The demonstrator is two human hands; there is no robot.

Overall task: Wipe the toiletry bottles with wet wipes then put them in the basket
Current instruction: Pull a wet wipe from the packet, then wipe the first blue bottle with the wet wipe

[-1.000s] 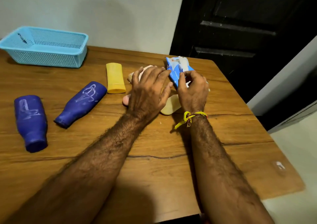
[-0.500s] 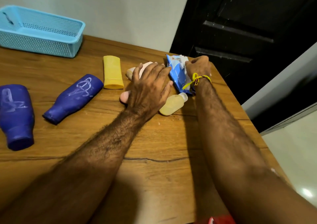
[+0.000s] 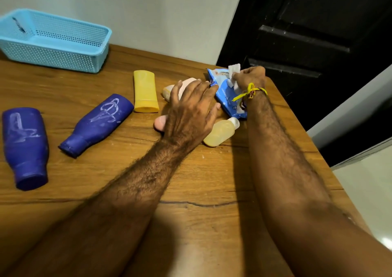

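Observation:
My left hand lies flat with straight fingers over a pink bottle, fingertips pressing the edge of the blue wet-wipe pack. My right hand pinches a white wipe rising out of that pack. A small pale yellow bottle lies just below the pack. A yellow tube and two dark blue bottles, both with white smears, lie to the left. The light blue basket stands at the back left.
A wooden table holds everything; its right edge runs close beside my right arm. A black door stands behind the table's right corner, and a white wall is behind the basket.
My right hand has moved from the pack's front to its far end and has drawn a white wipe up out of it. My left hand stayed over the pink bottle.

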